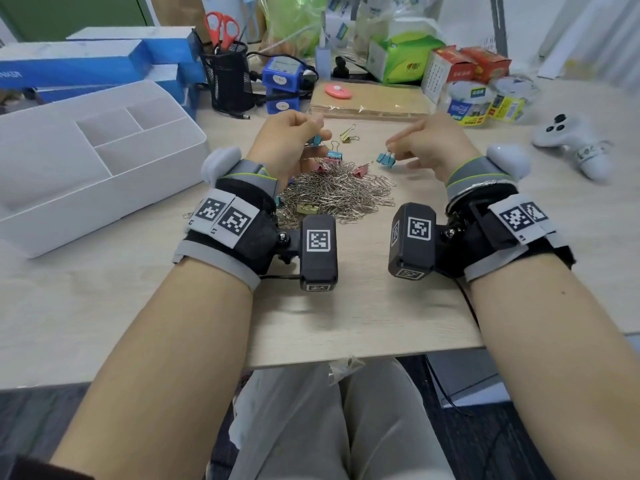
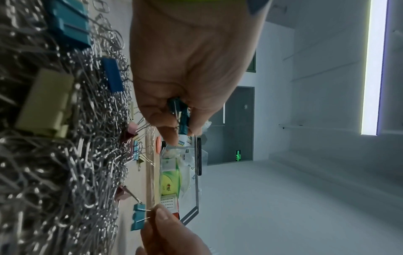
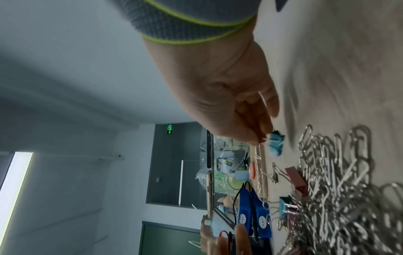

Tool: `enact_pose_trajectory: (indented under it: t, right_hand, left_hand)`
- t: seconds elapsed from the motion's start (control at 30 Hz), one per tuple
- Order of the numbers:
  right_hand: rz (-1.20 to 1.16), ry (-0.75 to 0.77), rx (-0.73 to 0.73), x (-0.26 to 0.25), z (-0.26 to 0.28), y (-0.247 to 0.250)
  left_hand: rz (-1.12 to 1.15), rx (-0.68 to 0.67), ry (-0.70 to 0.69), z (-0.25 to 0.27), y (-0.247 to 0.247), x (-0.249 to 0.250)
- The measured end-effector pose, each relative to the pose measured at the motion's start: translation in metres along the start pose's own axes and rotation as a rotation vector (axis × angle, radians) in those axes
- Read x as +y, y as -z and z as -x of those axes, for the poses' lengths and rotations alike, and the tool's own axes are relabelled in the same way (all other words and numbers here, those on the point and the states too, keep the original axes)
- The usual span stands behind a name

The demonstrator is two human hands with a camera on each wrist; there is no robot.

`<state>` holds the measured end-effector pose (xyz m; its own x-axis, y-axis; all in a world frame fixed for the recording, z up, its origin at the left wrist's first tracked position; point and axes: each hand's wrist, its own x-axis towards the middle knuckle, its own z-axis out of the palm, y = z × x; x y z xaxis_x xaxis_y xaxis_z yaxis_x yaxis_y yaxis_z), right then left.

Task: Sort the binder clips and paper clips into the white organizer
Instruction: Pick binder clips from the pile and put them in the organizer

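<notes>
A heap of silver paper clips (image 1: 332,192) lies mid-table with coloured binder clips in and around it. My left hand (image 1: 294,140) hovers over the heap's far side and pinches a teal binder clip (image 2: 182,117) between thumb and fingers. My right hand (image 1: 422,143) is to the right of the heap and pinches the wire handles of a pair of light-blue binder clips (image 1: 386,159), also seen in the right wrist view (image 3: 276,142). The white organizer (image 1: 104,188) stands at the left with its compartments showing nothing inside.
Pink (image 1: 362,169), yellow (image 1: 346,135) and olive (image 1: 306,208) binder clips remain near the heap. Behind are a mesh pen cup with scissors (image 1: 228,74), blue boxes (image 1: 86,64), a wooden board (image 1: 367,102), tape rolls (image 1: 467,102) and a white controller (image 1: 568,140).
</notes>
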<state>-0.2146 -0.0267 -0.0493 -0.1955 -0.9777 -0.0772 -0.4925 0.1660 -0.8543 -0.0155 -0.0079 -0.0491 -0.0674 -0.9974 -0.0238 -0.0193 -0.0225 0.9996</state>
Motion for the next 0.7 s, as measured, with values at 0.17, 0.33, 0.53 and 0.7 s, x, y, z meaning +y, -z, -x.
enact_pose_trajectory:
  t: [0.17,0.33,0.53,0.7]
  right_hand:
    - [-0.277,0.181,-0.008,-0.011,0.012,-0.007]
    - [-0.436,0.245,-0.051,-0.018,0.02,-0.013]
    - [-0.498,0.314,-0.136,-0.029,0.028,-0.026]
    - [-0.444,0.392,-0.172,-0.047,0.032,-0.045]
  left_hand:
    - [-0.017,-0.017,0.0,-0.001,-0.003,0.001]
    - [-0.012,0.016,-0.008,0.0,-0.002,0.003]
    - [-0.038,0.0,-0.034,0.002,-0.005,0.001]
    - [0.008,-0.006,-0.062,0.0,0.0,0.0]
